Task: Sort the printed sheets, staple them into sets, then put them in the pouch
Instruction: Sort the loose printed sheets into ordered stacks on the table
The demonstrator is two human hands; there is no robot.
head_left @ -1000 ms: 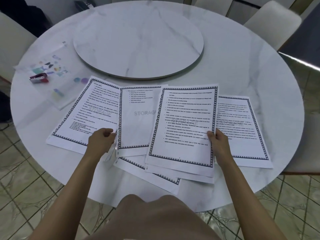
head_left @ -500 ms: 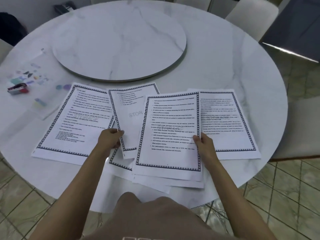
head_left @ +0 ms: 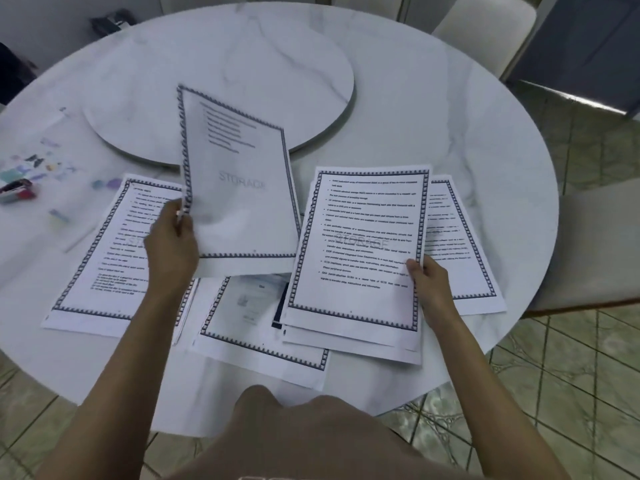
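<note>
Several bordered printed sheets lie spread on the near part of the round marble table [head_left: 467, 140]. My left hand [head_left: 171, 242] grips the left edge of one sheet marked STORAGE [head_left: 239, 188] and holds it lifted and tilted above the others. My right hand [head_left: 429, 282] pinches the right edge of a small stack of text sheets [head_left: 360, 244]. A sheet lies flat at the left [head_left: 104, 268], another at the right [head_left: 453, 237], and a cover-like sheet [head_left: 249, 313] lies uncovered in the middle. The red stapler [head_left: 17, 188] rests on the clear patterned pouch [head_left: 45, 168] at the far left.
A raised marble turntable [head_left: 221, 74] fills the table's centre beyond the sheets. Pale chairs stand at the back right [head_left: 485, 32] and the right [head_left: 595, 251]. A dark object [head_left: 110, 22] sits at the table's far left edge. Tiled floor lies below the near rim.
My left hand has lifted the STORAGE sheet off the table and tilted it up, uncovering the cover-like sheet beneath. My right hand keeps its hold on the stack.
</note>
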